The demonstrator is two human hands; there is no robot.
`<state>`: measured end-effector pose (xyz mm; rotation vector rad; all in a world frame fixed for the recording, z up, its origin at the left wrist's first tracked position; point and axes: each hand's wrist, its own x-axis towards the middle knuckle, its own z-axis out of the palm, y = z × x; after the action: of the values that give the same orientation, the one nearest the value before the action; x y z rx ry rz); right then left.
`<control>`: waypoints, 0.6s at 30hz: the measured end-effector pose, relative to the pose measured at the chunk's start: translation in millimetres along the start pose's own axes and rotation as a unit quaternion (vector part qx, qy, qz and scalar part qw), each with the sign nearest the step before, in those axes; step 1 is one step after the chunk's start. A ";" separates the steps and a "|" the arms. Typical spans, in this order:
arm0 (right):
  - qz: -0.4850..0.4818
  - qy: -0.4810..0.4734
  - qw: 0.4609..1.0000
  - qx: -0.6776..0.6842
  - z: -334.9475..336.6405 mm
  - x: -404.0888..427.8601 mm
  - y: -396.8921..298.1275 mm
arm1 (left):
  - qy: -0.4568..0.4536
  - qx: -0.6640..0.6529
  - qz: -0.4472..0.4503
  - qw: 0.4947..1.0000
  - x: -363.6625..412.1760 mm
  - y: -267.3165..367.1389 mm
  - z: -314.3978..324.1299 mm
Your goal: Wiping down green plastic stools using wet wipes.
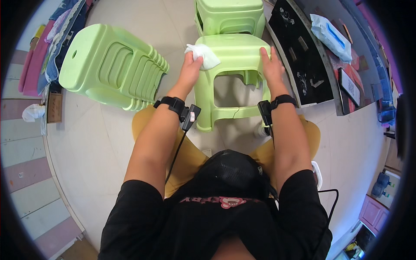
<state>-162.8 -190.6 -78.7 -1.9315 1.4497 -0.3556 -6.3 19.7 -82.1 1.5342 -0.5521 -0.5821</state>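
Observation:
A light green plastic stool (234, 48) stands upright between my knees, with a crack visible in its lower front bar. My left hand (190, 71) grips a white wipe (208, 58) and presses it against the stool's left upper corner. At the opposite corner, my right hand (273, 70) holds the stool's side, thumb on the front face and fingers around the right side. Both wrists carry black straps with small cabled devices.
Left of me, a nested stack of green stools (110, 61) lies tilted on the floor; another stack (230, 16) stands behind. On the right, a low black cabinet (299, 48) bears a wipes packet (331, 37) and a phone (350, 86). A cardboard box (54, 108) sits far left.

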 end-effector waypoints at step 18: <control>0.146 -0.310 0.701 0.626 8.9 -47.4 3.8 | 0.169 0.389 0.233 0.875 1.1 4.4 11.1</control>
<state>-176.5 -144.2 -79.1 -0.5532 0.6373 -0.3411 -12.8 10.5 -78.0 2.0938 -0.9074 0.3425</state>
